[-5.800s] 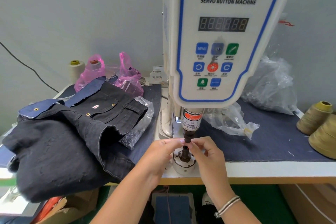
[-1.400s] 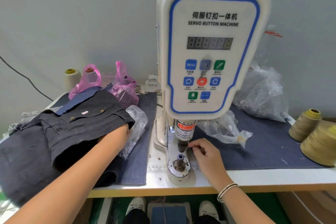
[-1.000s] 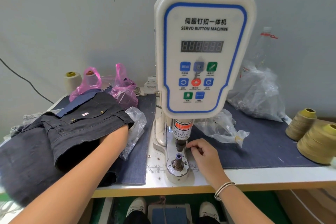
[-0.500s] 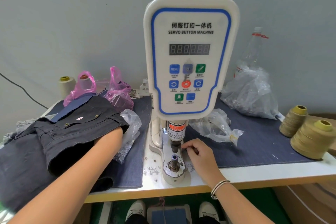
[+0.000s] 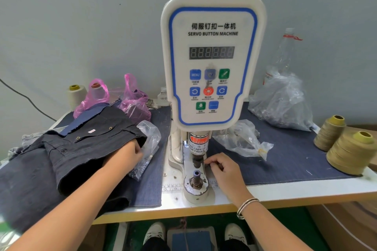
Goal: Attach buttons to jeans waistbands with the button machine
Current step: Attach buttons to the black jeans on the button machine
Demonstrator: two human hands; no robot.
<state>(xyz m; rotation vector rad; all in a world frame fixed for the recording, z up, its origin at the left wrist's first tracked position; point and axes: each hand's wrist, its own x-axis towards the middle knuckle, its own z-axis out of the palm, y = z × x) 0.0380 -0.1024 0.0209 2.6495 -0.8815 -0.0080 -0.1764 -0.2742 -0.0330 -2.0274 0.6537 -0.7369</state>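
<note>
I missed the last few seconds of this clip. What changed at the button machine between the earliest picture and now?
The left hand left the lower die and went left to the clear bag beside the jeans. The right hand stayed at the upper punch, fingertips pinched. The jeans stayed put.

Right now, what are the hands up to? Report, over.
Left hand reaching into clear bag beside jeans. Right hand pinching at upper die. Lower die bare, no fabric loaded.
</note>
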